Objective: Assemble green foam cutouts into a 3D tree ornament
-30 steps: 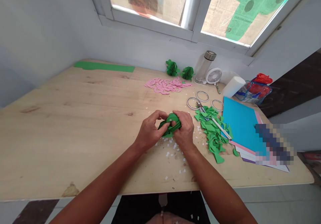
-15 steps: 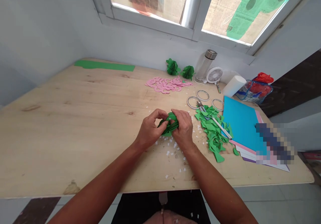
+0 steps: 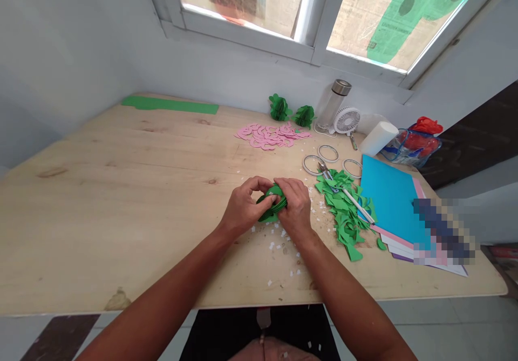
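Between my two hands, low over the near middle of the table, is a stack of green paper cut-outs (image 3: 279,204) with rounded edges. My left hand (image 3: 245,207) is closed on its left side, the thumb lying across the layers. My right hand (image 3: 296,204) wraps round its right side, with the fingers curled over the top. Part of the stack is hidden behind the fingers. Small white paper bits (image 3: 272,246) lie scattered on the wood below. To the right is a heap of green paper scraps (image 3: 348,223).
Pliers-like cutters (image 3: 325,171) and a white pen (image 3: 358,205) rest on the scraps by rolls of tape (image 3: 327,154). Pink paper cut-outs (image 3: 267,137), two green paper balls (image 3: 279,107), a bottle (image 3: 334,104), and a fan (image 3: 347,120) stand behind. Blue sheets (image 3: 388,199) lie right.
My right fingers and left thumb have shifted slightly on the green paper stack. Both hands keep hold of it in about the same place.
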### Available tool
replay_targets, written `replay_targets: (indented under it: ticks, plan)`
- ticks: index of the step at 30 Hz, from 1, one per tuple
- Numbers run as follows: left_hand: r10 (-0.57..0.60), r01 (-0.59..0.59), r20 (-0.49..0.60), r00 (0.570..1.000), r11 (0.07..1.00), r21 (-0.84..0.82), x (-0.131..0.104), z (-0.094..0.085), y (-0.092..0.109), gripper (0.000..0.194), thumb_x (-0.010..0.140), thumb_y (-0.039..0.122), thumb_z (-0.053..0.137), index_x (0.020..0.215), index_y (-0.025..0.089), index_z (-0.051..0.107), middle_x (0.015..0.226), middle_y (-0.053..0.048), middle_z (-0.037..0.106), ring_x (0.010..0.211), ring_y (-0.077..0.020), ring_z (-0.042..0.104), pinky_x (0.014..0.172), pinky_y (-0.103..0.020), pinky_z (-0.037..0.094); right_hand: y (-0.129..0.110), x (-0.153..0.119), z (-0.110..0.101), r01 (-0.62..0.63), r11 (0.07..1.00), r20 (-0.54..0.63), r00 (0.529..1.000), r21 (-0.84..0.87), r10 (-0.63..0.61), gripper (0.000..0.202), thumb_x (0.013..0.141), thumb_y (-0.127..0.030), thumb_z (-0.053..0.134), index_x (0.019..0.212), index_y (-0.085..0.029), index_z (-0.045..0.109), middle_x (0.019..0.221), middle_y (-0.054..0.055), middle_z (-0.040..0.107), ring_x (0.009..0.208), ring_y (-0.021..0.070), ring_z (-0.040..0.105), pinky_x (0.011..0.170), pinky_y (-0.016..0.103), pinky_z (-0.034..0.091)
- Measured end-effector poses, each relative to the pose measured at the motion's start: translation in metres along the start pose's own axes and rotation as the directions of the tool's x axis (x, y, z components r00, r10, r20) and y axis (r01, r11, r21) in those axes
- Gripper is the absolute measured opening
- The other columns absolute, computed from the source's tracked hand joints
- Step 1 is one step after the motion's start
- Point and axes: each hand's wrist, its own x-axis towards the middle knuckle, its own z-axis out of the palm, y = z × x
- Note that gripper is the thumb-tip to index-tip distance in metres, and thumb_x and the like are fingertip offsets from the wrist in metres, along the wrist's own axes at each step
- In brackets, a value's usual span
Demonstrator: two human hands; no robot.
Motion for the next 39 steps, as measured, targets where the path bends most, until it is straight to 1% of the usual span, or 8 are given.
replay_targets:
  ticks: [3, 7, 12, 17, 20, 26, 33, 39]
  plan:
    - [-0.015, 0.015, -0.020, 1.000, 1.000, 0.015, -0.0004, 0.0008, -0.0020, 0.007, 0.071, 0.025, 0.060, 0.075, 0.019, 0.062, 0.075, 0.000, 0.066, 0.074, -0.0164, 0.061, 0.076, -0.028, 0.048, -0.0021, 0.0003, 0.0006, 0.014, 1.000, 0.011, 1.000, -0.012, -0.014, 0.027, 0.087, -0.021, 0.048, 0.110, -0.016, 0.063, 0.106, 0.010, 0.067, 0.100, 0.0233, 0.055, 0.087, 0.038, 0.042]
    - [-0.020, 0.019, -0.024, 1.000, 1.000, -0.013, 0.0001, 0.0003, -0.0045, 0.008, 0.071, 0.026, 0.060, 0.068, 0.019, 0.061, 0.069, 0.000, 0.065, 0.071, -0.0166, 0.061, 0.073, -0.028, 0.048, -0.0027, 0.0004, -0.0004, 0.009, 1.000, 0.016, 1.000, -0.019, -0.009, 0.028, 0.087, -0.021, 0.049, 0.111, -0.015, 0.063, 0.107, 0.010, 0.066, 0.100, 0.0234, 0.055, 0.087, 0.038, 0.042]
    - [-0.027, 0.027, -0.024, 0.999, 0.999, -0.028, 0.0007, -0.0013, -0.0055, 0.010, 0.072, 0.028, 0.060, 0.068, 0.019, 0.061, 0.069, 0.000, 0.065, 0.071, -0.0168, 0.061, 0.072, -0.029, 0.047, -0.0023, 0.0005, -0.0016, -0.006, 1.000, 0.020, 1.000, -0.021, 0.006, 0.028, 0.089, -0.024, 0.048, 0.110, -0.015, 0.063, 0.107, 0.010, 0.067, 0.100, 0.0239, 0.055, 0.087, 0.038, 0.042]
    - [0.008, -0.007, -0.026, 1.000, 1.000, 0.027, 0.0000, -0.0003, -0.0045, 0.007, 0.071, 0.026, 0.061, 0.073, 0.019, 0.064, 0.073, 0.000, 0.065, 0.073, -0.0171, 0.061, 0.074, -0.030, 0.047, -0.0026, 0.0005, -0.0003, 0.005, 1.000, 0.024, 1.000, -0.025, -0.004, 0.028, 0.088, -0.020, 0.048, 0.111, -0.015, 0.062, 0.107, 0.010, 0.066, 0.100, 0.0236, 0.055, 0.087, 0.038, 0.041]
    - [0.022, -0.019, -0.041, 0.999, 0.998, 0.062, -0.0005, 0.0007, -0.0040, 0.006, 0.071, 0.024, 0.060, 0.069, 0.020, 0.063, 0.070, 0.000, 0.064, 0.072, -0.0174, 0.060, 0.075, -0.030, 0.047, -0.0032, 0.0004, 0.0010, 0.023, 0.999, 0.020, 1.000, -0.032, -0.022, 0.027, 0.087, -0.019, 0.049, 0.110, -0.015, 0.063, 0.107, 0.010, 0.066, 0.100, 0.0232, 0.055, 0.087, 0.037, 0.041]
    - [0.023, -0.021, -0.034, 0.999, 0.999, 0.038, 0.0004, -0.0002, -0.0044, 0.007, 0.072, 0.026, 0.061, 0.069, 0.021, 0.064, 0.071, -0.001, 0.066, 0.074, -0.0181, 0.061, 0.076, -0.031, 0.048, -0.0008, 0.0002, 0.0004, 0.007, 1.000, 0.037, 0.999, -0.020, -0.006, 0.030, 0.085, -0.015, 0.048, 0.111, -0.015, 0.063, 0.108, 0.010, 0.066, 0.101, 0.0229, 0.055, 0.088, 0.037, 0.041]
    - [-0.038, 0.038, 0.023, 0.999, 0.999, -0.024, 0.0027, -0.0037, -0.0073, 0.013, 0.072, 0.031, 0.063, 0.076, 0.020, 0.069, 0.079, -0.003, 0.070, 0.079, -0.0198, 0.064, 0.079, -0.033, 0.049, 0.0038, 0.0010, -0.0037, -0.072, 0.997, 0.019, 0.997, 0.009, 0.072, 0.029, 0.085, -0.020, 0.050, 0.112, -0.016, 0.062, 0.106, 0.010, 0.067, 0.101, 0.0238, 0.055, 0.087, 0.038, 0.042]
    - [-0.119, 0.130, 0.080, 0.990, 0.980, -0.149, 0.0036, -0.0052, -0.0105, 0.015, 0.071, 0.032, 0.065, 0.074, 0.018, 0.071, 0.077, -0.003, 0.071, 0.077, -0.0206, 0.065, 0.073, -0.030, 0.051, 0.0033, 0.0012, -0.0035, -0.077, 0.997, 0.020, 0.997, 0.023, 0.076, 0.028, 0.086, -0.023, 0.051, 0.111, -0.017, 0.063, 0.106, 0.010, 0.067, 0.100, 0.0235, 0.056, 0.086, 0.038, 0.043]
